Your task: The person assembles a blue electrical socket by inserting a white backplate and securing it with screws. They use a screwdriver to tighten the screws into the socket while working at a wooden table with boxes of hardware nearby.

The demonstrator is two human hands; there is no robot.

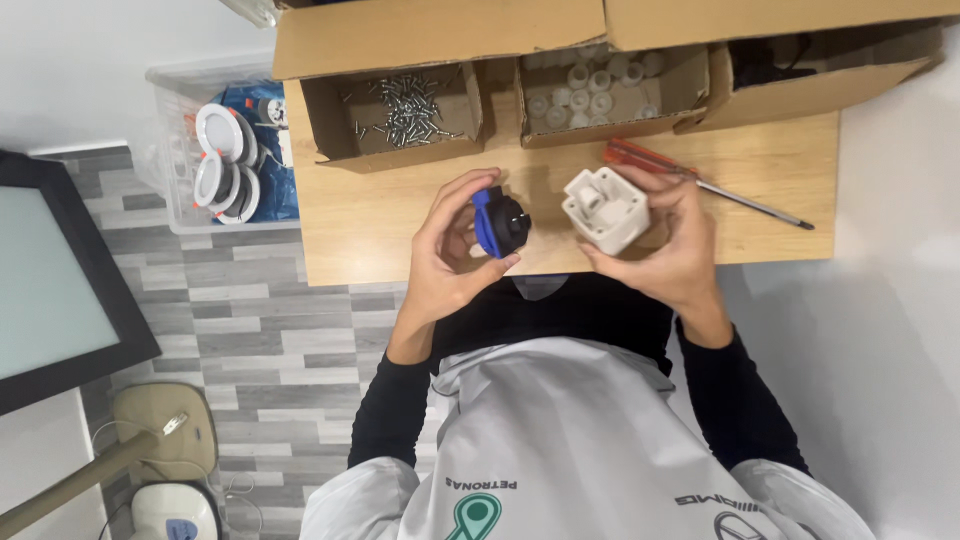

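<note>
While three cardboard boxes (400,115) line the frame's top, the left hand (445,255) grips one blue-and-black plug insert (497,222) and the right hand (672,245) grips one white housing (605,208); one red screwdriver (700,180) lies at right.

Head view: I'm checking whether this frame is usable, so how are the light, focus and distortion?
Head view: even, soft light; faint shadows under the left hand and right hand; blue-black part and white housing sharp; wide-angle bending at the edges; no strong glare.

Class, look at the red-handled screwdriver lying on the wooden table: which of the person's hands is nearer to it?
The right hand, holding the white housing, sits just beside the screwdriver. The left hand, holding the blue and black part, is farther off across the table.
</note>
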